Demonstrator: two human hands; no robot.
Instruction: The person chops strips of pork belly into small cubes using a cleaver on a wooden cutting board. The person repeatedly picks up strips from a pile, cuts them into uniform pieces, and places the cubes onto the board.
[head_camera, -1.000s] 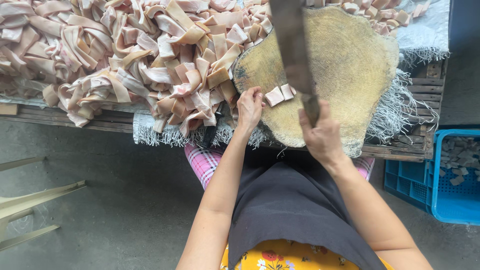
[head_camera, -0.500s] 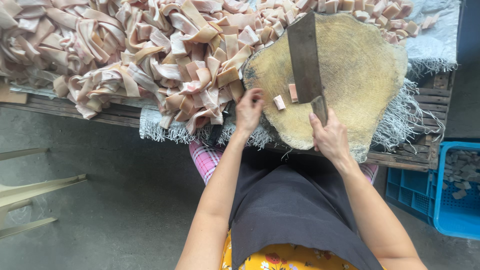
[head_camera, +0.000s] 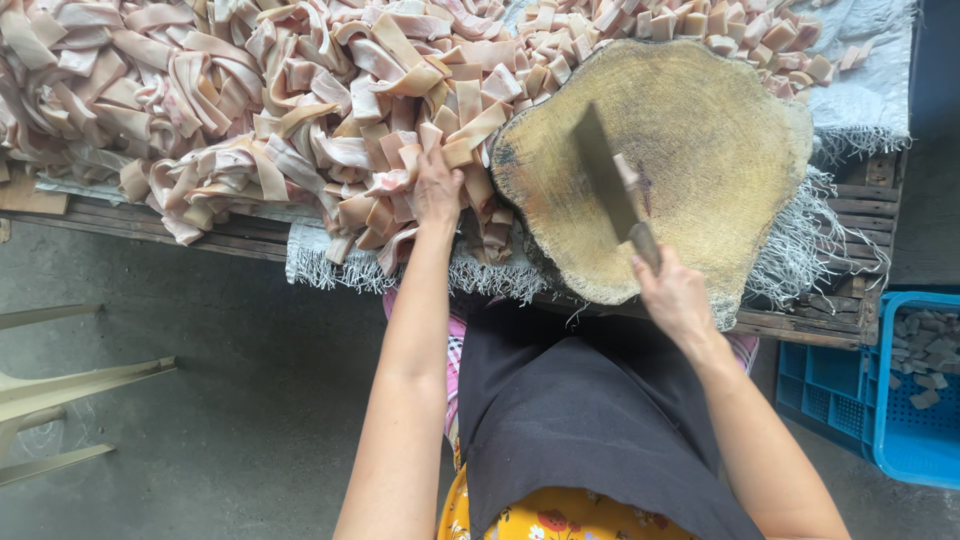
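Observation:
My right hand (head_camera: 676, 297) grips the handle of a broad cleaver (head_camera: 605, 173), whose blade lies tilted over a round, worn wooden chopping block (head_camera: 700, 120). A small cut piece (head_camera: 628, 172) rides on the blade's edge. My left hand (head_camera: 438, 186) reaches into a big heap of long pale pink strips (head_camera: 250, 110) just left of the block, its fingers closing on the strips there.
Small cut cubes (head_camera: 700, 20) are piled behind the block. A white frayed cloth (head_camera: 860, 90) covers a wooden slat bench (head_camera: 850, 300). A blue plastic crate (head_camera: 890, 390) stands on the concrete floor at right. Pale chair legs (head_camera: 70, 390) show at left.
My left hand left the chopping block and moved left into the strip heap. The cleaver swung from upright to tilted, and the cut pieces are gone from the block's middle.

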